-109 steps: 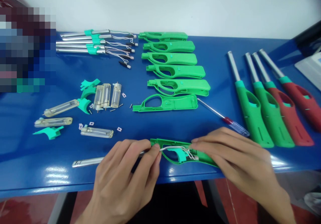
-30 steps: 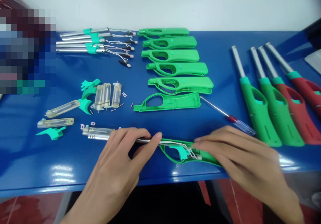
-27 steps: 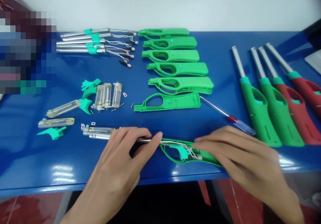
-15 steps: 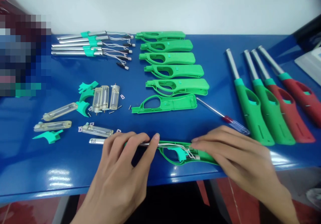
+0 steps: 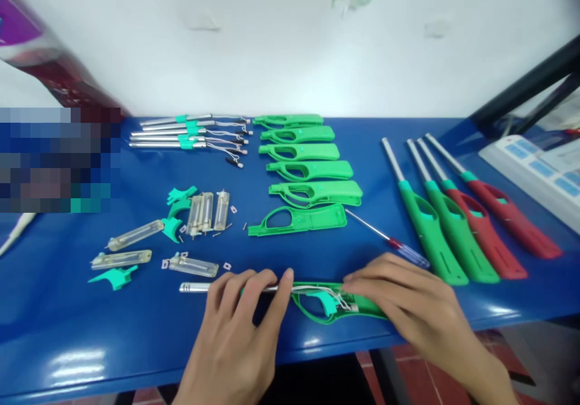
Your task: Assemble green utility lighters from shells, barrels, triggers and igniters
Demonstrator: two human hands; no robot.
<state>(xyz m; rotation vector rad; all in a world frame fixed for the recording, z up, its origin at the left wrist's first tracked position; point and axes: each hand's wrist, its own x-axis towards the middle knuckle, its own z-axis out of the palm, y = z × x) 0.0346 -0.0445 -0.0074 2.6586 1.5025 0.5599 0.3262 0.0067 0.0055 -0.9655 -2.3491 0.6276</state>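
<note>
Near the front of the table lies an open green lighter half-shell (image 5: 316,317). My left hand (image 5: 242,326) is closed over its narrow end, gripping the metal lighter tube (image 5: 194,287), whose slotted tip sticks out to the left. White wires (image 5: 312,289) run from the tube along the shell toward a teal trigger (image 5: 328,303) seated beside the finger loop. With thumb and fingertips together, my right hand (image 5: 408,302) pinches at the wires above the shell's handle part. The exact fingertip contact is partly hidden.
Green shells (image 5: 317,190) stack up behind, with wired tubes (image 5: 172,133) at back left. Clear fuel tanks (image 5: 194,266) and teal triggers (image 5: 118,278) lie left. A screwdriver (image 5: 408,254) and assembled lighters (image 5: 448,236) lie right. A white power strip (image 5: 525,163) sits far right.
The head view has tilted up, so the table sits lower and more wall shows. Both hands stay in nearly the same place on the half-shell and tube.
</note>
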